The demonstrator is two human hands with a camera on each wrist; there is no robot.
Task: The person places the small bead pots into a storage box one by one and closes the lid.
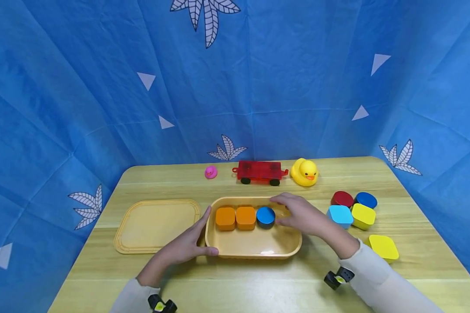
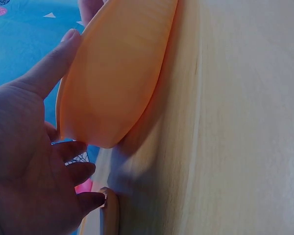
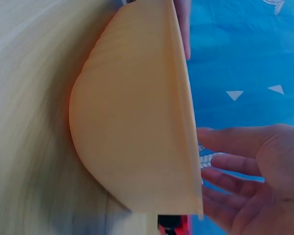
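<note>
A pale orange plastic box (image 1: 254, 248) stands on the table with two orange rounded-square blocks (image 1: 236, 218) and a blue round block (image 1: 265, 217) lined up inside, along its far side. My left hand (image 1: 188, 243) holds the box's left end, thumb on the near rim and fingers spread round the far corner. In the left wrist view its thumb (image 2: 63, 44) lies along the rim. My right hand (image 1: 299, 215) reaches over the box's right end, fingers parted, thumb tip close beside the blue block. From the right wrist, the box wall hides the blocks.
A flat lid (image 1: 156, 226) lies left of the box. Behind it stand a small pink duck (image 1: 210, 172), a red toy wagon (image 1: 260, 171) and a yellow duck (image 1: 304, 173). Several coloured blocks, among them a light blue block (image 1: 340, 215), sit by my right forearm.
</note>
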